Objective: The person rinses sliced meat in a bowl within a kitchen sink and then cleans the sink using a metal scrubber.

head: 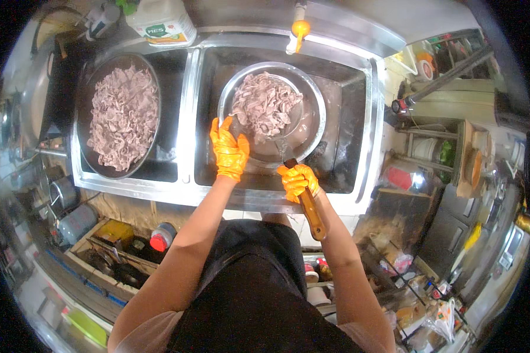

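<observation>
My right hand (298, 182), in an orange glove, grips the wooden handle (312, 216) of a skimmer (286, 150). The skimmer's round head is heaped with thin slices of greyish-pink meat (265, 103), partly hiding it. It lies over a round metal bowl (321, 110) that holds brownish liquid. My left hand (230, 152), also in an orange glove, is at the bowl's near left rim, fingers spread and thumb towards the meat; whether it grips the rim is unclear. The bowl stands in the right basin of a steel double sink (187, 114).
In the left basin, a wide round vessel (157, 119) holds a large pile of similar meat slices (123, 119). A tap (298, 33) with an orange part hangs behind the bowl. A white plastic jug (163, 22) stands at the back. Shelves with goods (441, 150) are on the right.
</observation>
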The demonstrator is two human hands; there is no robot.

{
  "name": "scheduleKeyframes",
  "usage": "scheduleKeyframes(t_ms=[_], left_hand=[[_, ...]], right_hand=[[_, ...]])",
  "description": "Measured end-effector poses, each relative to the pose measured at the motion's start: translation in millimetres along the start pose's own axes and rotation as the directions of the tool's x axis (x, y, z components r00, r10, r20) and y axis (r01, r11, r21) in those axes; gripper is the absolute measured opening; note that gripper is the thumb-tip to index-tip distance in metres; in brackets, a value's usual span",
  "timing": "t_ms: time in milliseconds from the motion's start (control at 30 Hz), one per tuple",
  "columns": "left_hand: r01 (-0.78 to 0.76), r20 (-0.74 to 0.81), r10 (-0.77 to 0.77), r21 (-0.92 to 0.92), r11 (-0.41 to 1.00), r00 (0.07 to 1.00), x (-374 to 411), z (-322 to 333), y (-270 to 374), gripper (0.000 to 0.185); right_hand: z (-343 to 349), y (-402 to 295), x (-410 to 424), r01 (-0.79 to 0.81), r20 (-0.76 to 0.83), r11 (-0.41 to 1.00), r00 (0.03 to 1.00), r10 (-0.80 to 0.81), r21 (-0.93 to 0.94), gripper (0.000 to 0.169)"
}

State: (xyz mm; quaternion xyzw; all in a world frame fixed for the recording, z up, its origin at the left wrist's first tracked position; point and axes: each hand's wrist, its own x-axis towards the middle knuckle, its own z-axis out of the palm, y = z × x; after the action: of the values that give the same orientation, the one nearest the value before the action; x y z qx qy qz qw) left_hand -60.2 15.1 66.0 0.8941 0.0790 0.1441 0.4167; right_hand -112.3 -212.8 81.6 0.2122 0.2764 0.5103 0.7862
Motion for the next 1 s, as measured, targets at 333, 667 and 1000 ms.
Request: scheduleKeyframes(t_ms=[333, 667, 1000], left_hand=[[0.218, 0.0, -0.247, -0.472, 0.854, 0.969, 19.2, -14.0, 34.1, 0.038], [0.243, 0.17, -0.19, -0.383, 0.891, 0.967, -11.1, 15.8, 29.2, 0.053], [-0.162, 0.075, 0.152, 0.142, 0.977, 0.986, 50.9, -121.9, 80.5, 0.101]], right_hand=[[-12.2, 102.1, -45.1, 0.097, 0.131, 0.975, 0.989, -0.071, -0.201, 0.012], [-4.0, 114.5, -19.2, 0.168, 0.066, 0.967, 0.985, -0.159, -0.189, 0.016], [92.5, 169.1, 34.1, -0.011, -0.107, 0.919, 0.994, -0.034, -0.395, 0.013]])
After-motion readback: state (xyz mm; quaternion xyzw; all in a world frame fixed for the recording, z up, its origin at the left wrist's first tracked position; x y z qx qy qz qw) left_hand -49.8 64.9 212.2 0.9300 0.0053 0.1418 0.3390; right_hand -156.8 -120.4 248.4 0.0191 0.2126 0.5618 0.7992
